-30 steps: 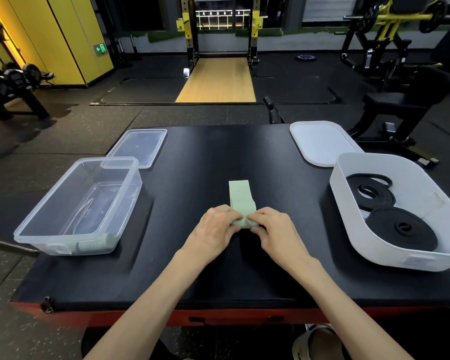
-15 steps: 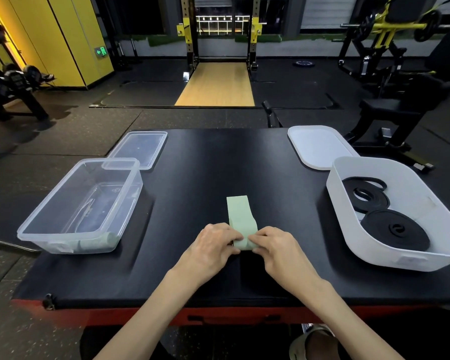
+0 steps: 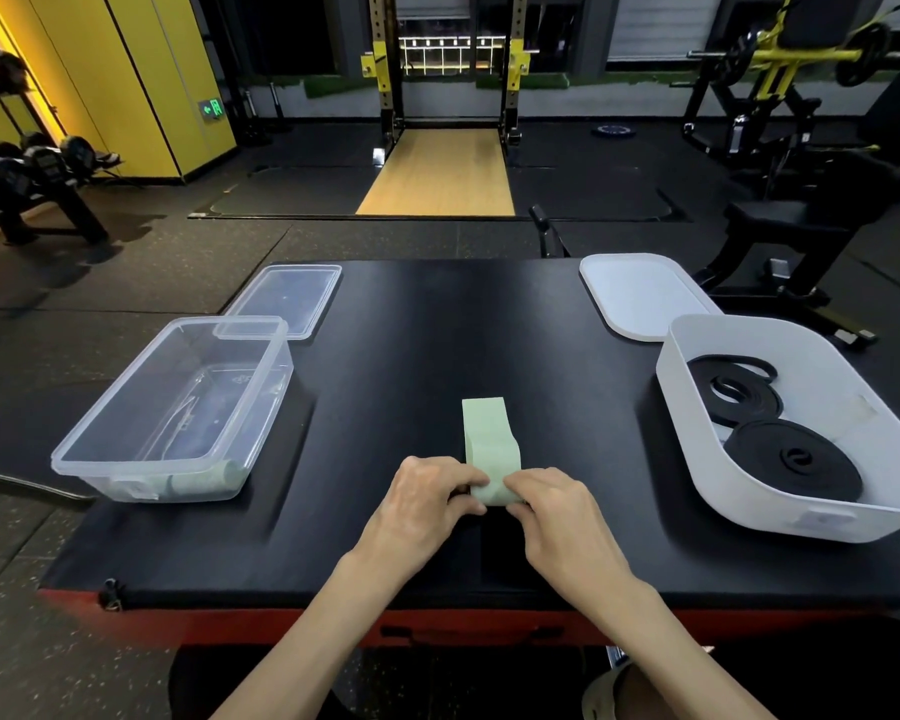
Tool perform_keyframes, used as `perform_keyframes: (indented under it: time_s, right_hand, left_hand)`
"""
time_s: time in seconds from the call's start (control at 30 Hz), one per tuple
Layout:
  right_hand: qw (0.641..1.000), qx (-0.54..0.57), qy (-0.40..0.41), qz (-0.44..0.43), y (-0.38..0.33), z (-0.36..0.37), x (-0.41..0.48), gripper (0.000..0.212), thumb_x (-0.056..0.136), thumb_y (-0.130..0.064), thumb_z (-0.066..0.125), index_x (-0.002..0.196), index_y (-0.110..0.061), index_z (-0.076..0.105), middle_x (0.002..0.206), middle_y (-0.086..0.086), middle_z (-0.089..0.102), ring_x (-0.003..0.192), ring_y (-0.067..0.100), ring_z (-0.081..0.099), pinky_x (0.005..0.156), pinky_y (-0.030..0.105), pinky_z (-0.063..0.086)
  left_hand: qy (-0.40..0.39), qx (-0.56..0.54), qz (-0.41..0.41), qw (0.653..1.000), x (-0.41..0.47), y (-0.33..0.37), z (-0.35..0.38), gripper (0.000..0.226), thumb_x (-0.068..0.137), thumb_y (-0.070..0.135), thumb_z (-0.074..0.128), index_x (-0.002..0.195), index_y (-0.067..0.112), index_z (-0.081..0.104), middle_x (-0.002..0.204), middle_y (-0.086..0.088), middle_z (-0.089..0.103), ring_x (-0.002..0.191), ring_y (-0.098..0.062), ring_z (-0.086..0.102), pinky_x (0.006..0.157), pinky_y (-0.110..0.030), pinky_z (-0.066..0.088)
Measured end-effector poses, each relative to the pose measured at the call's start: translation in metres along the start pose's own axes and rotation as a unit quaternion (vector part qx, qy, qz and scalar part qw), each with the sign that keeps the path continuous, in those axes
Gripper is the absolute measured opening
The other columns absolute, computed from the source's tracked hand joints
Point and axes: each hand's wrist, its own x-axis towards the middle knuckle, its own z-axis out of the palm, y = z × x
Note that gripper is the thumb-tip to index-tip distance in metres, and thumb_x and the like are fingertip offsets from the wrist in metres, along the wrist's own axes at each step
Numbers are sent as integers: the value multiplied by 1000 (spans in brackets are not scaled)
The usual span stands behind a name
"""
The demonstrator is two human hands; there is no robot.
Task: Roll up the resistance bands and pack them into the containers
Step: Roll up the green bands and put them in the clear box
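Note:
A pale green resistance band [image 3: 489, 444] lies on the black table [image 3: 437, 324], its near end rolled up. My left hand [image 3: 427, 504] and my right hand [image 3: 557, 511] pinch that rolled end from either side, thumbs and fingertips curled round it. The flat tail stretches away from me. A clear plastic container [image 3: 178, 402] stands at the left with a rolled pale green band [image 3: 201, 483] in its near corner. A white tub [image 3: 801, 423] at the right holds two coiled black bands [image 3: 791, 462].
A clear lid [image 3: 287, 298] lies behind the clear container. A white lid [image 3: 640, 293] lies behind the white tub. The table's red front edge [image 3: 281, 621] is close to me. Gym machines, a dumbbell rack and a squat rack stand on the floor beyond.
The flat tail of the green band has grown shorter as the roll under my fingers has grown. Both hands stay on the near end of the band.

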Motion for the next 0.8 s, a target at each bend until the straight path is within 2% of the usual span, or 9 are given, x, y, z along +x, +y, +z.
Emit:
perform_keyframes:
  time_s: [0.1, 0.23, 0.37, 0.47, 0.53, 0.6, 0.7, 0.8]
  right_hand:
    - [1000, -8, -5, -12, 2, 1, 2, 10, 77, 1, 69, 82, -5, 64, 82, 3, 63, 79, 24, 58, 66, 36, 53]
    - [1000, 3, -16, -21, 3, -4, 3, 18, 72, -4, 77, 86, -8, 68, 90, -1, 62, 81, 20, 58, 65, 26, 50]
    - [1000, 10, -13, -5, 8, -4, 10, 11, 76, -3, 74, 84, -9, 71, 88, 0, 57, 76, 20, 57, 63, 25, 47]
    - [999, -3, -37, 0, 12, -2, 17, 8, 82, -5, 68, 88, -7, 73, 89, 3, 59, 78, 22, 58, 67, 26, 46]
    - [998, -14, -64, -2, 13, -4, 21, 10, 88, -8, 63, 92, -6, 72, 93, 4, 58, 83, 22, 56, 71, 26, 44]
    - [994, -28, -101, -5, 14, -8, 28, 14, 92, -13, 57, 90, -5, 69, 96, 4, 57, 85, 20, 53, 72, 24, 41]
    - [988, -31, -149, 4, 15, -14, 38, 21, 92, -16, 56, 75, -4, 60, 89, 6, 55, 78, 23, 53, 73, 36, 46]
    - [987, -25, -160, 15, 18, -14, 41, 25, 90, -16, 57, 69, -4, 52, 78, 8, 52, 74, 26, 52, 70, 45, 47]
  left_hand:
    - [-5, -11, -5, 1000, 1, 0, 0, 24, 66, 13, 83, 88, 14, 75, 72, 3, 68, 63, -7, 59, 66, -11, 43]
    - [-20, -12, 3, 1000, 4, -1, -3, 21, 72, 16, 80, 92, 14, 75, 74, 3, 66, 63, 0, 50, 65, -1, 35]
    - [-22, 4, 10, 1000, 8, -3, -6, 20, 81, 21, 73, 99, 16, 74, 78, 2, 65, 67, -5, 52, 66, -9, 37]
    - [-19, 26, 30, 999, 8, -3, -4, 20, 83, 23, 70, 102, 16, 72, 85, 3, 66, 72, -6, 56, 72, -20, 47]
    - [-6, 34, 48, 998, 6, -3, -3, 23, 80, 21, 73, 102, 15, 72, 94, 5, 66, 78, -9, 61, 73, -23, 51]
    - [-11, 38, 63, 997, 5, -2, -2, 27, 74, 18, 78, 100, 15, 72, 95, 4, 66, 78, -11, 62, 72, -24, 53]
    - [-19, 45, 76, 996, 10, -3, -2, 22, 72, 12, 79, 93, 13, 72, 88, 1, 68, 73, -15, 64, 67, -31, 55]
    - [-25, 47, 61, 997, 16, -7, -2, 18, 75, 16, 75, 93, 12, 73, 83, -1, 69, 71, -17, 64, 67, -32, 54]
